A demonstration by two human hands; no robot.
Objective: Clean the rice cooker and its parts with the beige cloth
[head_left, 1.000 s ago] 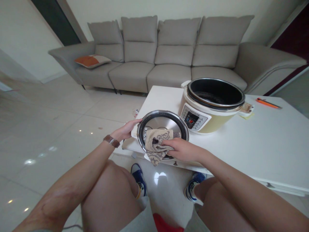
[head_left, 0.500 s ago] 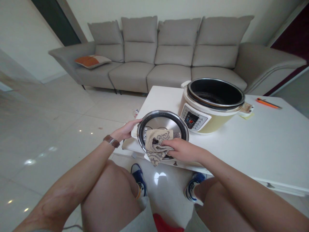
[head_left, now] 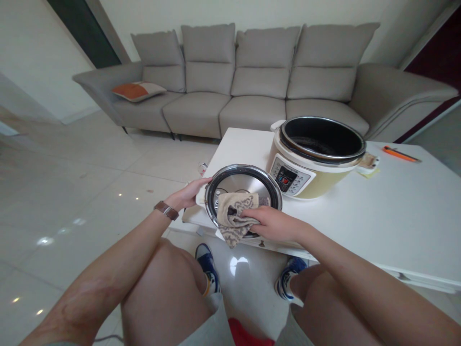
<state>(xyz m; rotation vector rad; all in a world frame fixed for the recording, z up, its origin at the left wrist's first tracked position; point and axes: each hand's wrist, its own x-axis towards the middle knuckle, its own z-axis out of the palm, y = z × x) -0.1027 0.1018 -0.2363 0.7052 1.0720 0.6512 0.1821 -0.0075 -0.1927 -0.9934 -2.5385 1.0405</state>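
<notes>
My left hand (head_left: 189, 193) grips the left edge of a round cooker lid (head_left: 239, 181), whose metal inner face and black seal ring are turned up toward me. Bunched in my right hand (head_left: 272, 222) is a beige patterned cloth (head_left: 236, 211), pressed against the lower part of that inner face. One corner of the cloth hangs over the lid's near rim. Behind the lid, to the right, an electric pressure cooker (head_left: 320, 180) stands without its lid, its dark inside showing and its control panel facing me. The fingertips of my left hand are partly hidden behind the lid.
The cooker stands on a white table (head_left: 396, 216). An orange utility knife (head_left: 400, 154) lies at the table's far right, and a yellow paper (head_left: 370, 174) lies beside the cooker. Beyond is a grey sofa (head_left: 255, 113) with an orange and white cushion (head_left: 139, 91).
</notes>
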